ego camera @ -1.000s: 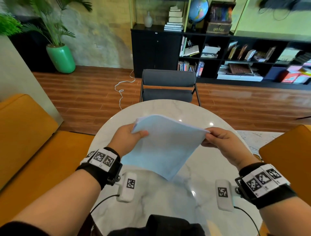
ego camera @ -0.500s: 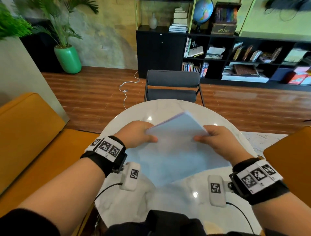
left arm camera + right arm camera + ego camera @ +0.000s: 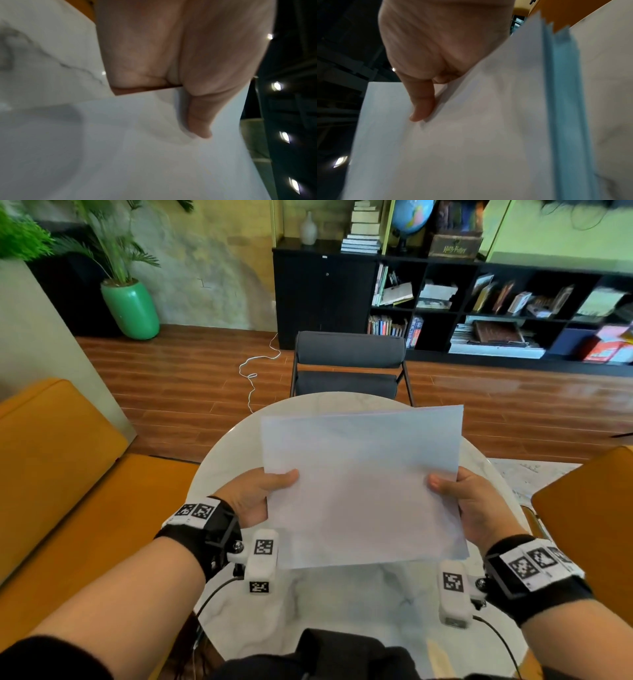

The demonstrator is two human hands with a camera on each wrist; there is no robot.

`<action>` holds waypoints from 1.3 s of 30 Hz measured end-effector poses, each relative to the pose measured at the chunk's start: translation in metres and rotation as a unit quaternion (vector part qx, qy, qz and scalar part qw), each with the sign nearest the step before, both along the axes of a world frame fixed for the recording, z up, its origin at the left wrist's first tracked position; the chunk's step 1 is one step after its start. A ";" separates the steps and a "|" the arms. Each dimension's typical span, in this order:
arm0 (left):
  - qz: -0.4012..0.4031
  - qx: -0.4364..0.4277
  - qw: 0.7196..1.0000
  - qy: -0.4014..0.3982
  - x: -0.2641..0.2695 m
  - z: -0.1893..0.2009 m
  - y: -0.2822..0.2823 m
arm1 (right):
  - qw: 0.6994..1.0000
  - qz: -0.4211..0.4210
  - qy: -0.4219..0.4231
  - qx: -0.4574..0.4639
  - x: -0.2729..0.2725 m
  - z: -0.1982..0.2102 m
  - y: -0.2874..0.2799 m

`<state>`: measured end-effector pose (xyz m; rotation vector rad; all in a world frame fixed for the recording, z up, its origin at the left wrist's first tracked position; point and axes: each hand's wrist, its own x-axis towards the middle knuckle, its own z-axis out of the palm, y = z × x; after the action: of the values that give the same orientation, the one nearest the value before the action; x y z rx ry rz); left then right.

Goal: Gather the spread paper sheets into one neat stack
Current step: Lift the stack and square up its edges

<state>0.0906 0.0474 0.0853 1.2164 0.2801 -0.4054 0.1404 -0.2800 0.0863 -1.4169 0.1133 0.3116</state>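
Swung the paper stack [image 3: 363,491] flat above the table [image 3: 342,604], both hands [image 3: 255,496] [image 3: 474,505] pinching its sides; gathered, edges need squaring, then set-down.

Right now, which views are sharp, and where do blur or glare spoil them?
Head view: mostly sharp, wide-angle bending at the edges, ceiling-light glare on the table. Left wrist view: motion-blurred around the left hand. Right wrist view: smeared paper stack, dim background.
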 end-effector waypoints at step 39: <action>0.030 0.352 0.935 0.011 -0.016 -0.074 -0.004 | 0.983 -0.028 0.031 -0.181 -0.022 -0.093 0.024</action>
<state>0.0749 0.0434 0.0109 1.9019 0.5077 -0.2681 0.1186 -0.2563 -0.0070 -1.7618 0.2718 0.2982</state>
